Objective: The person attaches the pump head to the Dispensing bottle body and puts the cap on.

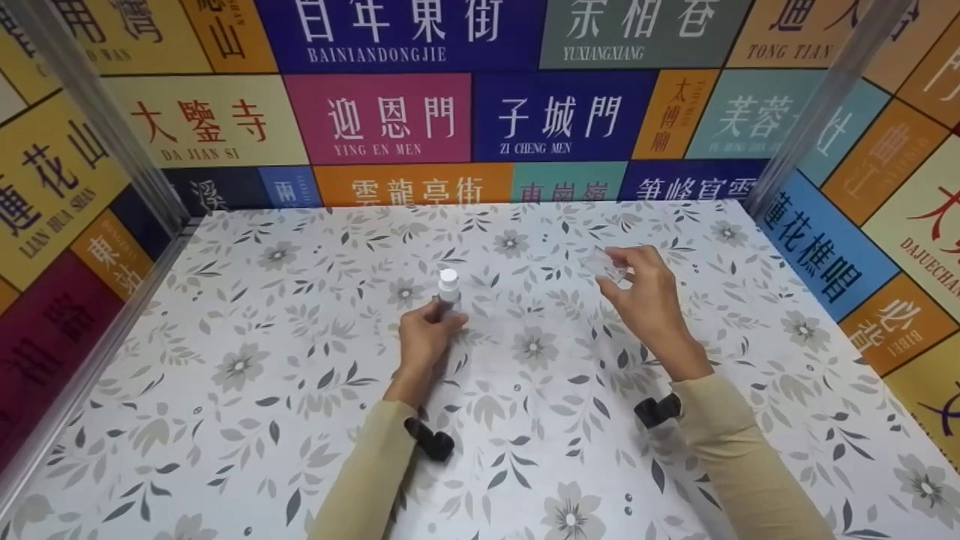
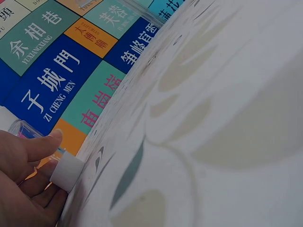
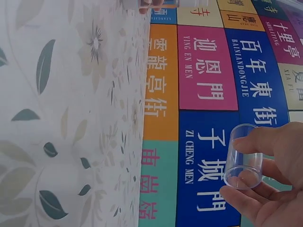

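My left hand [image 1: 426,337] grips a small clear bottle around its middle, thumb on one side and fingers on the other. The bottle's white top [image 1: 448,280] points up past the fingers. In the left wrist view its white base [image 2: 67,171] is right at the tabletop, and the clear body shows partly between the thumb and fingers. To the right, my right hand [image 1: 649,292] pinches a clear plastic cylinder [image 3: 244,156], like a see-through cover or small cup, between thumb and fingers. It is held up above the table, apart from the bottle.
A tabletop [image 1: 532,420] with a grey leaf and flower print lies under both hands. Behind it stands a wall [image 1: 379,120] of coloured panels with Chinese lettering. Clear upright posts [image 1: 817,112] stand at the back corners. Dark wrist devices [image 1: 431,440] sit at both sleeves.
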The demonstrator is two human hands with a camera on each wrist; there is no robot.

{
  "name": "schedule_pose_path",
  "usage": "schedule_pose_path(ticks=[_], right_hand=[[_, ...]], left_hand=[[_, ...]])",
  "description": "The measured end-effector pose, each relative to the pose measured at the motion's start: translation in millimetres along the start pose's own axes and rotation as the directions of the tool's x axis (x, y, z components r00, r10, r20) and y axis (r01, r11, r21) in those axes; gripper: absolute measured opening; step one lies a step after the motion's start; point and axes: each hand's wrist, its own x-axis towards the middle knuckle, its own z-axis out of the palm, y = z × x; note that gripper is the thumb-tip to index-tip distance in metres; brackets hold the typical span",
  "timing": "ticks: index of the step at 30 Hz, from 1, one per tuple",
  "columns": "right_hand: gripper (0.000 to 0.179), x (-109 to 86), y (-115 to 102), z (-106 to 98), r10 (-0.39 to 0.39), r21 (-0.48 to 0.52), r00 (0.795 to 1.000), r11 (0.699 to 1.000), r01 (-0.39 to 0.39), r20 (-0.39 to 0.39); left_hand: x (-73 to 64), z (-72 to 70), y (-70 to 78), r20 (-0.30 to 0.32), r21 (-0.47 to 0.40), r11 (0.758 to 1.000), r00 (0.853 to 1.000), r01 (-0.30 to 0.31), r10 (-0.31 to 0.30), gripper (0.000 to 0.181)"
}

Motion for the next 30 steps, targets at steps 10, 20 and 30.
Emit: schedule_pose_path(ticks=[10, 20, 30], right_hand=[[0.041, -1.1, -21, 5, -0.074, -0.037, 0.996, 0.996, 0.075, 0.049], [0.042, 0.0, -35, 13, -0.082, 0.001, 0.993, 0.997, 0.082, 0.080], [0.037, 1.8, -49, 23, -0.205, -0.004, 0.974, 0.979, 0.206, 0.098]], left_hand=[[0.3, 0.6, 0.9, 0.000, 0.017, 1.000, 1.000, 0.009, -0.009, 0.043], [0.1, 0.1, -0.4, 0.008, -0.014, 1.000, 1.000, 0.008, -0.008, 0.043], [-0.7, 0.4, 0.1, 0.007, -0.011, 1.000, 1.000, 0.001, -0.001, 0.046]])
